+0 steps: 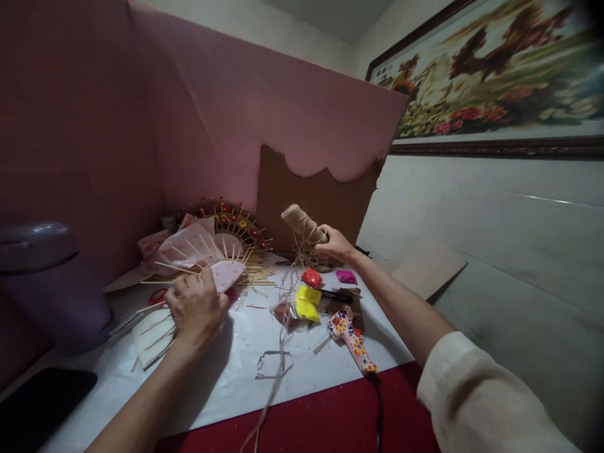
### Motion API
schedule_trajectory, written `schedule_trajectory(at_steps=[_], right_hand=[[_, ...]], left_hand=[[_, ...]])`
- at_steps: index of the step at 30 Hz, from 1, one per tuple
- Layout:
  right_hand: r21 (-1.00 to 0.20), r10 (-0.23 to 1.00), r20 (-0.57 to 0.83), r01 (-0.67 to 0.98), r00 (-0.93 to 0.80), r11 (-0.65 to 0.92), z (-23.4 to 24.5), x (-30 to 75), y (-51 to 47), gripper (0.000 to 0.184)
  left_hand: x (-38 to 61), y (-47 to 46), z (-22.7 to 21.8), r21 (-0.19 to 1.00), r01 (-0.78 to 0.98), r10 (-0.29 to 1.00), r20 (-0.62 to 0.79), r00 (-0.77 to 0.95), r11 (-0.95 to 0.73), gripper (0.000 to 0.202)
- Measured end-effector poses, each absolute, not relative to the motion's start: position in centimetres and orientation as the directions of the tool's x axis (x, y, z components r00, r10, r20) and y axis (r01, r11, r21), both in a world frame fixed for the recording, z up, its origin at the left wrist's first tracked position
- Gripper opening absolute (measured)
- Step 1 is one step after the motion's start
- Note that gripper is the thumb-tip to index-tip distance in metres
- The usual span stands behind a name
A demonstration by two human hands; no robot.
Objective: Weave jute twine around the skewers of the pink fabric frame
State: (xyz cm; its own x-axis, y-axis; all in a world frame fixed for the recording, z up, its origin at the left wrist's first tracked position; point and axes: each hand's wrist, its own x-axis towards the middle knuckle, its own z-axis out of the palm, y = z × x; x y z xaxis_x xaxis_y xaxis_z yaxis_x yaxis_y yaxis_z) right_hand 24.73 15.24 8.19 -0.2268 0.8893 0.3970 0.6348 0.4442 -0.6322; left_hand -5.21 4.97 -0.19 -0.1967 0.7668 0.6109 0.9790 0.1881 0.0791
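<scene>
My left hand is closed on a pale, pink-spotted disc with thin wooden sticks fanning out from its edge. Part of the disc is hidden behind my fingers. On the right, my right hand grips one end of a spool of twine, raised above the table. Loose loops of twine hang under the spool. A long strand trails down across the white sheet and over its front edge.
A flower-patterned glue gun lies at right with its cord running forward. Yellow packets, a red packet and a magenta packet lie mid-table. Cut cardboard stands behind. At left are a purple container and a dark phone-like slab.
</scene>
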Motion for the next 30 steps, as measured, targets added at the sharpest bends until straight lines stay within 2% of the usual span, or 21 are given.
schedule_trajectory(at_steps=[4,6,8,10,12,13,16,18,21,25,30], right_hand=[[-0.752,0.905,0.368,0.504,-0.212,0.424,9.3,24.6,13.0,0.037],[-0.795,0.91,0.347,0.443,-0.227,0.413,10.0,24.4,11.8,0.037],[-0.824,0.911,0.329,0.397,-0.247,0.405,10.6,24.2,10.8,0.038],[-0.848,0.911,0.311,0.354,-0.27,0.394,11.1,23.9,9.8,0.038],[-0.877,0.908,0.287,0.298,-0.304,0.377,11.7,23.5,8.9,0.038],[-0.891,0.904,0.276,0.265,-0.327,0.368,12.0,23.2,8.5,0.038],[-0.916,0.877,0.268,0.175,-0.398,0.36,12.9,22.0,7.3,0.036],[-0.915,0.864,0.302,0.133,-0.402,0.382,13.8,21.2,6.8,0.035],[-0.892,0.864,0.391,0.103,-0.318,0.441,15.4,20.5,6.6,0.034],[-0.852,0.851,0.511,0.058,-0.123,0.52,18.0,20.9,7.1,0.033],[-0.81,0.802,0.586,0.061,0.114,0.583,21.5,22.9,7.3,0.022]], left_hand=[[-5.9,5.1,-0.5,0.059,0.978,0.825,0.528,-0.202,0.201,0.036],[-6.0,5.2,-0.4,0.076,0.986,0.832,0.529,-0.168,0.151,0.035],[-5.6,5.2,0.2,0.159,0.987,0.811,0.574,-0.111,0.023,0.036],[-4.5,5.3,1.6,0.322,0.931,0.793,0.605,-0.064,-0.171,0.037],[-2.5,5.4,3.4,0.499,0.763,0.804,0.593,0.046,-0.411,0.041],[-1.3,5.5,4.4,0.592,0.647,0.812,0.579,0.074,-0.481,0.048],[2.3,5.9,7.2,0.756,0.305,0.814,0.558,0.161,-0.579,0.058],[4.1,6.2,8.4,0.81,0.138,0.814,0.532,0.235,-0.57,0.045],[4.9,6.7,9.0,0.821,0.159,0.831,0.514,0.211,-0.548,0.037],[2.6,7.8,8.4,0.799,0.29,0.849,0.506,0.149,-0.527,0.031],[-2.8,9.1,7.6,0.774,0.468,0.862,0.504,-0.048,-0.426,0.025]])
